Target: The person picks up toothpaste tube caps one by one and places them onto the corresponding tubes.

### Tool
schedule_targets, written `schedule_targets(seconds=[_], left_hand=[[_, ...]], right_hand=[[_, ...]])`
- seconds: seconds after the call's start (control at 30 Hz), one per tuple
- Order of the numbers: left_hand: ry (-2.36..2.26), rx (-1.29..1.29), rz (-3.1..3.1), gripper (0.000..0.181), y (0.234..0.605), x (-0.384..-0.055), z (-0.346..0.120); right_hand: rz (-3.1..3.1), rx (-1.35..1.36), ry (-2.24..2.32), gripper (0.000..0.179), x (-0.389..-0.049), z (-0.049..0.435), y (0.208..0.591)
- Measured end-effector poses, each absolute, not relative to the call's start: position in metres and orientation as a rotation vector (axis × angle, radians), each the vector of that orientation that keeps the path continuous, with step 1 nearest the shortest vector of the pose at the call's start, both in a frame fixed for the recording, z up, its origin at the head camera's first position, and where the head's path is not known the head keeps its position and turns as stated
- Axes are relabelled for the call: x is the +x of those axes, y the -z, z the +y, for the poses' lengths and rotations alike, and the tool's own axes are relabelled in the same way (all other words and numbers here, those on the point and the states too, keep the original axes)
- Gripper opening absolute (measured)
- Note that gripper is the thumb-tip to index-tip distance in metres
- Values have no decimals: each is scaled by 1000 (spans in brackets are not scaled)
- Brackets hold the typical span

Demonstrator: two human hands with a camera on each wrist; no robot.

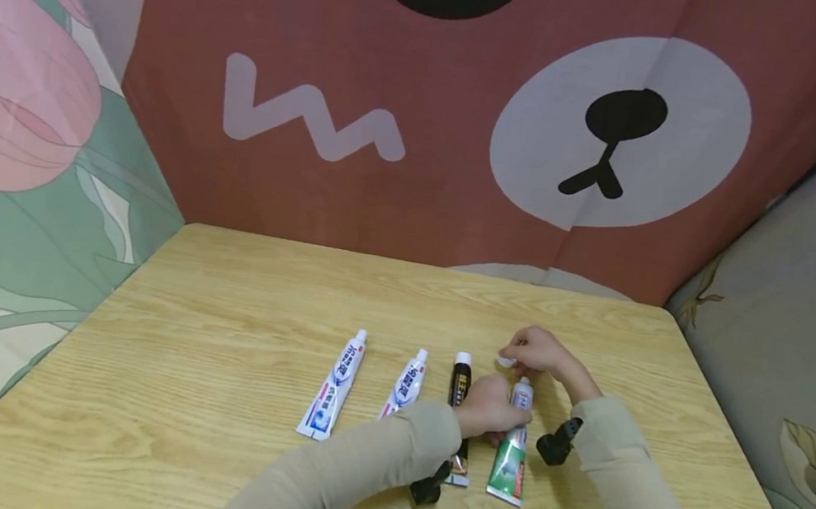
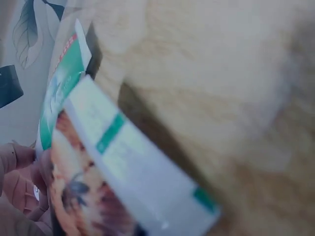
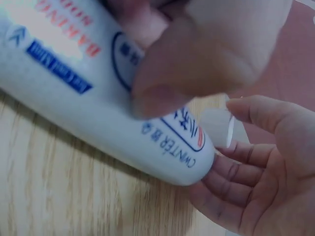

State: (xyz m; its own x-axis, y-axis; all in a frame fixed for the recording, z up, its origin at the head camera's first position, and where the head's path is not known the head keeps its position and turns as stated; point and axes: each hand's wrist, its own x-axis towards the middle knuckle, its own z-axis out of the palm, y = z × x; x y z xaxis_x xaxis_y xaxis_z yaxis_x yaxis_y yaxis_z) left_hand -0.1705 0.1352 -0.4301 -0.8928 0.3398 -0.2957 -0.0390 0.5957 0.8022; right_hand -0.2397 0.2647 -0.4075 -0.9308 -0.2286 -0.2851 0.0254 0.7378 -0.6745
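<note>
My left hand [image 1: 491,406] grips a white-and-green toothpaste tube [image 1: 507,468] near its upper part, thumb lying across it. In the right wrist view that tube [image 3: 64,64] shows baking soda lettering. Between the thumb and fingers of my right hand [image 1: 538,349] is a white cap [image 1: 505,362], apart from the tube's bare nozzle [image 1: 525,380]; the right wrist view shows the cap [image 3: 219,128] close to the tube's end. Under my left wrist lies a black toothpaste tube [image 1: 461,372], partly hidden; its crimped tail [image 2: 142,167] fills the left wrist view.
Two white-and-blue toothpaste tubes lie to the left: one tube [image 1: 335,384] fully visible, the other tube [image 1: 405,383] partly covered by my left sleeve [image 1: 372,458]. All rest on a wooden table [image 1: 220,334], with a brown bear-print cloth [image 1: 443,200] behind it.
</note>
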Motion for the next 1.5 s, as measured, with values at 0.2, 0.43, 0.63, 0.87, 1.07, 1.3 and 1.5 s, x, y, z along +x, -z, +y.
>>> schedule_targets(seconds=[0.2,0.43,0.63,0.87,1.07,1.3,1.5], left_hand=[[-1233,304,2405,22,434,-170,136],[-1176,300,2422,23,435,-172,139],[-1249,312,2345,22,435,-173,138],[-1253,307,2366,21,430,-172,138],[-1240,286,2403,23,428,-172,139],[-1248,306,2447,24,428,-173,137],[-1236,323,2494,26,427,-174,132]], right_hand=[[2552,-97,981,22,-238,267,408],[2515,-105,1039,21,-239,269,412],[2509,-118,1050,26,-238,272,402],[2448,-190,1172,30,-234,279,393],[2471,-212,1226,33,-232,281,390],[2517,-224,1255,39,-232,281,388],[2500,-230,1325,37,-230,286,386]])
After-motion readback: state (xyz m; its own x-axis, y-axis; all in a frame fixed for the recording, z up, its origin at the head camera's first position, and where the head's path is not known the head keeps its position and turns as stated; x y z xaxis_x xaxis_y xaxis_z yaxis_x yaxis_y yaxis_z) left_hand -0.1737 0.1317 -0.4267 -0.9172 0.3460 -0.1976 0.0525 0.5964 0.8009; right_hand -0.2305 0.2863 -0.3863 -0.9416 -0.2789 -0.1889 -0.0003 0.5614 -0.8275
